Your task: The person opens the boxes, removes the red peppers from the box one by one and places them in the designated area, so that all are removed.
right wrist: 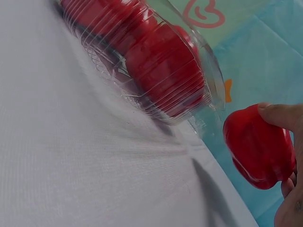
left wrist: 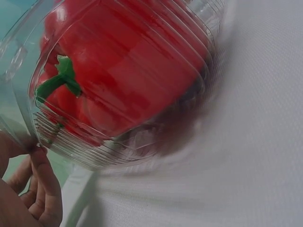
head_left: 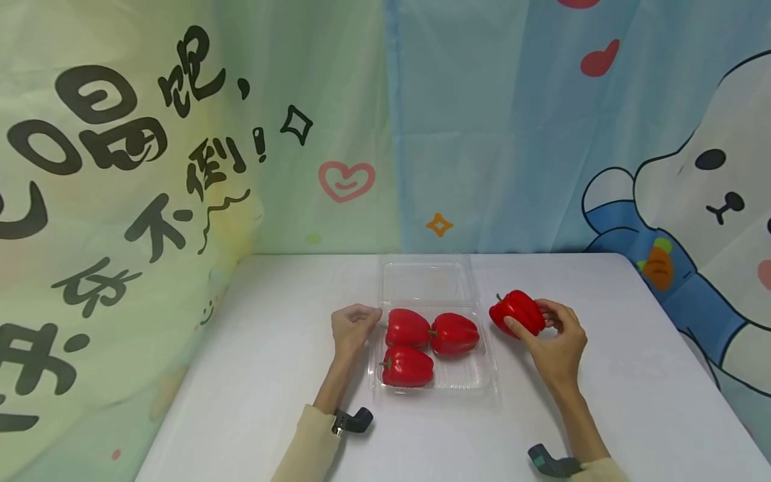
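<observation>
A clear plastic clamshell box (head_left: 464,378) lies open on the table, its lid (head_left: 424,281) folded back toward the curtain. Inside sit a bell pepper (head_left: 407,328) at back left, another bell pepper (head_left: 455,334) on the right and a third bell pepper (head_left: 407,367) at front left, all red with green stems. At the box's left edge, my left hand (head_left: 354,328) pinches the rim between thumb and finger, as the left wrist view shows. Right of the box, my right hand (head_left: 557,345) grips a red bell pepper (head_left: 517,312) above the table, its stem pointing left.
A white cloth covers the table (head_left: 271,321), which ends at the back against a printed curtain (head_left: 458,134). More printed cloth hangs along the left side. Dark camera mounts (head_left: 353,420) are strapped to both wrists.
</observation>
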Demonstrator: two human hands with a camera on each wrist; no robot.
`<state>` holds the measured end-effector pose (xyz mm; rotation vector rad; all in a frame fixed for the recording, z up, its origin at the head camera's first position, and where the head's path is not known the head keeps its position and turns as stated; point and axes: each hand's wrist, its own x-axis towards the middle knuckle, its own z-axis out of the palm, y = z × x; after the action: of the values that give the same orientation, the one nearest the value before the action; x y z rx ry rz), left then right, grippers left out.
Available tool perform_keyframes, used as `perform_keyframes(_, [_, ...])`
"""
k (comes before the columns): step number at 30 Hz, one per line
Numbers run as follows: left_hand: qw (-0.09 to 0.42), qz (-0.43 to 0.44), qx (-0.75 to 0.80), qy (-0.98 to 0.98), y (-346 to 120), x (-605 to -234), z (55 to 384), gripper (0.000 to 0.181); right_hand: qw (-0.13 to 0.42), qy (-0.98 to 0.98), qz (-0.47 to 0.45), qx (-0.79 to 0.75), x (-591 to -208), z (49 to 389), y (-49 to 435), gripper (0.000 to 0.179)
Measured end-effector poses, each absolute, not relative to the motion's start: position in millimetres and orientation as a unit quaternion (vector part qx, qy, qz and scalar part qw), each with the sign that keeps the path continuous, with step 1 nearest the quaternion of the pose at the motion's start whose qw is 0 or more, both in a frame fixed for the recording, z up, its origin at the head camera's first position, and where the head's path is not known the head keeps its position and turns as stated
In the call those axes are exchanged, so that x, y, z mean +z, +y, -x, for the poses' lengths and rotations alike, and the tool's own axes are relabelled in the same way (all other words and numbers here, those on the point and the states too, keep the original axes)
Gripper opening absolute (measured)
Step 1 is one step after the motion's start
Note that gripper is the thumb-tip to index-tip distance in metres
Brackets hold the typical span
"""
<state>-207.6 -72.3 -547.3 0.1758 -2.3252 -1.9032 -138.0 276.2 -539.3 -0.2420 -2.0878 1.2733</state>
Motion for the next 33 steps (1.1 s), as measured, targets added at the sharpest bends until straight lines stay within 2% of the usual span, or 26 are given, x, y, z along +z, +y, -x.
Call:
perform_keyframes(14, [0.039,-0.080,-0.636,-0.767,-72,-550,208,0.020,0.345,-0.790,0.134,0.489,-548,153,274,0.058])
perform_keyframes(33, [0.047,-0.081,-0.642,-0.761,-73,-548,207,0.019,0.377,-0.750,0.208,0.502,-555,173,261,0.058])
